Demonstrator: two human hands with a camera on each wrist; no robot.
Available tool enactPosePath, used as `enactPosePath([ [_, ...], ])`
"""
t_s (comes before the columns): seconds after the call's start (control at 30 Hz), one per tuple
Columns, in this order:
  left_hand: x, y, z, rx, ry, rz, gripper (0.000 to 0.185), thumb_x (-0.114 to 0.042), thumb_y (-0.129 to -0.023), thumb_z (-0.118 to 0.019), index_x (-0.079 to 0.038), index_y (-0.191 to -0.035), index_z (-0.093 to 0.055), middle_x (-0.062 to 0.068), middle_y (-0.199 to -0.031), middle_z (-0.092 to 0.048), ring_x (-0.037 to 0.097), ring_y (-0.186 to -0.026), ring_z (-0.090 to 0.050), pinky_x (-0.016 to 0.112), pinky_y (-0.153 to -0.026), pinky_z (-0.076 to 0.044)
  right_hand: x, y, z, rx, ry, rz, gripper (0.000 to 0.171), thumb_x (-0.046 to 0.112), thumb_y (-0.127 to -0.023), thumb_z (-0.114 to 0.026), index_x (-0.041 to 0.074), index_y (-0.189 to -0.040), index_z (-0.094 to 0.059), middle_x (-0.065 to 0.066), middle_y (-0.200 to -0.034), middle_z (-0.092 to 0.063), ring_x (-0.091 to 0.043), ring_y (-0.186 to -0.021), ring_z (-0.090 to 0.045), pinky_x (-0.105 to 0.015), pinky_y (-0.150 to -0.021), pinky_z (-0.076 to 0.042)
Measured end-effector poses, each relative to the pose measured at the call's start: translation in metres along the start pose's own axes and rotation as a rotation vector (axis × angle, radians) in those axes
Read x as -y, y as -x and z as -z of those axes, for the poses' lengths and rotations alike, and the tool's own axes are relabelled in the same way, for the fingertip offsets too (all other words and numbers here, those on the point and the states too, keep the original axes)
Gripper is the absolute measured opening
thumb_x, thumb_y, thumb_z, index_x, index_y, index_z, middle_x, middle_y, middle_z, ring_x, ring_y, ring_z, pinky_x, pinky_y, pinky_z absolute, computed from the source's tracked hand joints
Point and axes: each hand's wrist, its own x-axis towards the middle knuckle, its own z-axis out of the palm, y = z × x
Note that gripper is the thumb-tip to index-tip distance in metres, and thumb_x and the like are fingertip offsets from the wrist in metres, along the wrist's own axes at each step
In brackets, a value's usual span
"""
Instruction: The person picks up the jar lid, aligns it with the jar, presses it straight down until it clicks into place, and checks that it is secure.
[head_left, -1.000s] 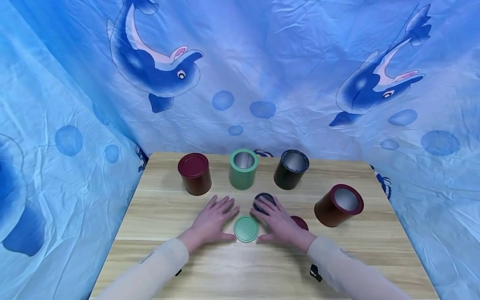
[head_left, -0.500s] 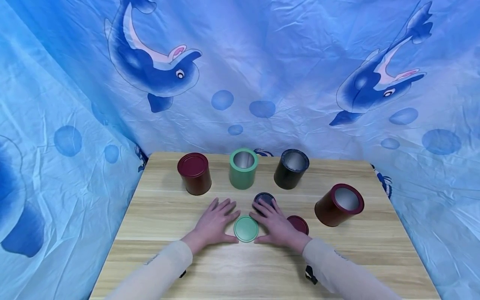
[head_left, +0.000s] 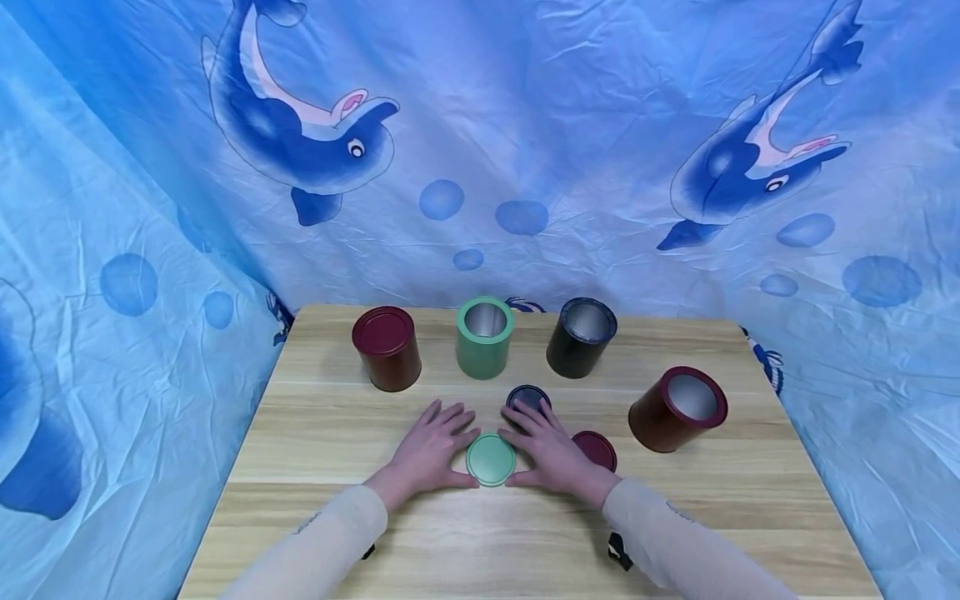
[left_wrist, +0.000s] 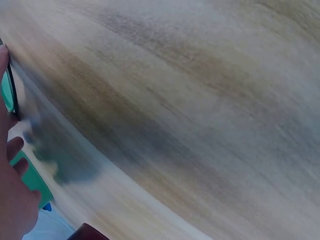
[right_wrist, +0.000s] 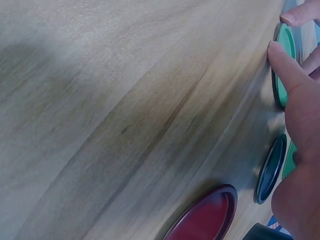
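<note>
A round green lid (head_left: 491, 460) lies on the table between my two hands. From its left side, my left hand (head_left: 430, 454) frames it, thumb at the near left rim and index finger at the far left rim. On the other side my right hand (head_left: 550, 450) mirrors this, its thumb at the near right rim. In the right wrist view, thumb tips touch or nearly touch the edge of the green lid (right_wrist: 286, 85). Fingers of both hands are spread and fairly straight. My right fingers partly cover a black lid (head_left: 528, 397); a dark red lid (head_left: 596, 450) lies beside the right wrist.
Along the back stand a lidded dark red canister (head_left: 388, 350), an uncovered green canister (head_left: 483, 354) and an uncovered black canister (head_left: 576, 348). Another dark red canister (head_left: 667, 419), uncovered, stands at the right. A blue dolphin-print cloth (head_left: 480, 150) hangs behind the wooden table (head_left: 300, 450).
Both hands have drawn inward, closing around the green lid. The right hand has shifted slightly left, showing more of the black and dark red lids. The lids and canisters stay in place.
</note>
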Motion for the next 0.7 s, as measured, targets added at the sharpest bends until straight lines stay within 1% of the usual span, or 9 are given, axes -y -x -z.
enactPosePath([
  [0.17,0.000,0.001,0.000,-0.002,-0.015,-0.018,0.087,-0.082,-0.082,-0.072,-0.019,-0.142,-0.072,0.008,-0.153,-0.062,0.033,-0.147,-0.051,0.062,-0.124,-0.035,0.000,-0.001,0.001,0.005,-0.027,0.004,0.083,0.061,-0.085,-0.084,0.011,-0.149,-0.065,-0.015,-0.169,-0.041,-0.041,-0.160,-0.028,-0.074,-0.125,-0.019],
  [0.33,0.003,0.001,-0.001,0.016,-0.025,-0.020,0.087,-0.084,-0.084,-0.068,-0.021,-0.144,-0.071,0.006,-0.154,-0.062,0.031,-0.148,-0.050,0.060,-0.125,-0.033,0.001,-0.004,0.002,0.023,-0.043,0.002,0.083,0.059,-0.084,-0.086,0.009,-0.148,-0.066,-0.014,-0.170,-0.039,-0.041,-0.161,-0.025,-0.073,-0.125,-0.018],
  [0.4,0.004,0.001,-0.001,0.027,-0.021,-0.020,0.087,-0.084,-0.084,-0.066,-0.021,-0.144,-0.071,0.006,-0.154,-0.061,0.030,-0.149,-0.049,0.059,-0.126,-0.031,0.002,-0.006,0.003,0.027,-0.055,0.004,0.082,0.057,-0.084,-0.087,0.008,-0.146,-0.066,-0.015,-0.170,-0.038,-0.041,-0.161,-0.024,-0.073,-0.126,-0.017],
  [0.6,0.007,0.001,0.003,0.027,0.000,-0.032,0.084,-0.083,-0.084,-0.068,-0.021,-0.141,-0.073,0.006,-0.154,-0.061,0.031,-0.149,-0.049,0.060,-0.127,-0.030,0.003,-0.009,0.009,0.045,-0.105,0.003,0.081,0.055,-0.083,-0.089,0.006,-0.143,-0.068,-0.015,-0.172,-0.036,-0.041,-0.163,-0.020,-0.073,-0.127,-0.012],
  [0.7,0.008,0.001,0.005,0.034,0.010,-0.033,0.083,-0.083,-0.085,-0.067,-0.022,-0.140,-0.074,0.005,-0.154,-0.061,0.031,-0.150,-0.049,0.059,-0.128,-0.029,0.002,-0.010,0.009,0.048,-0.121,0.006,0.079,0.054,-0.083,-0.089,0.005,-0.141,-0.069,-0.015,-0.172,-0.035,-0.041,-0.163,-0.019,-0.073,-0.126,-0.012],
])
